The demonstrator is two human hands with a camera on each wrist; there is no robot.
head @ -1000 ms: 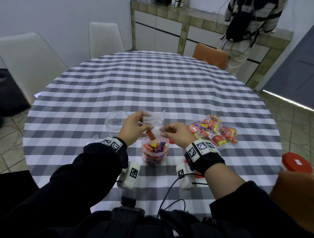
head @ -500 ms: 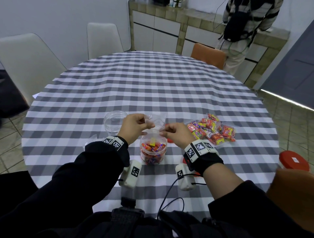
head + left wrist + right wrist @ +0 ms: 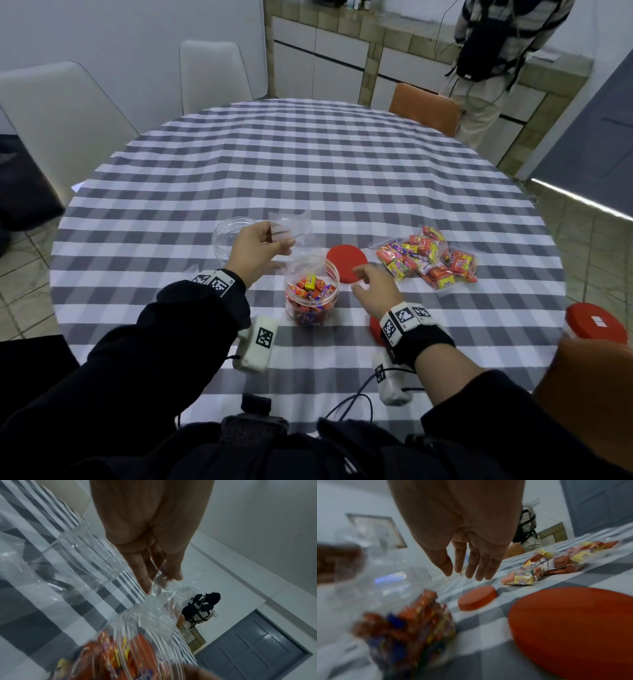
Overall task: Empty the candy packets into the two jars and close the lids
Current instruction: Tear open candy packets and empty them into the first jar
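A clear jar [image 3: 311, 294] holding wrapped candies stands open near the table's front edge. My left hand [image 3: 284, 246] pinches an empty clear packet [image 3: 291, 226] just behind and left of that jar; the left wrist view shows the fingers [image 3: 142, 574] on the packet's [image 3: 159, 585] edge. An empty clear jar [image 3: 229, 236] stands behind the left hand. My right hand [image 3: 359, 274] hovers with relaxed fingers, holding nothing, beside a red lid [image 3: 346, 263]. A second red lid [image 3: 573, 622] lies under my right wrist. A full candy packet [image 3: 428, 257] lies to the right.
The round table wears a grey and white checked cloth [image 3: 308, 171]. Another red-lidded thing [image 3: 592, 322] sits off the table's right edge. White chairs [image 3: 61, 113] and an orange chair [image 3: 424, 106] ring the table. A person [image 3: 496, 61] stands at the back counter.
My right hand let go of the packet and dropped to the right, uncovering the red lid. The left hand drew the emptied packet up and left, off the candy jar.
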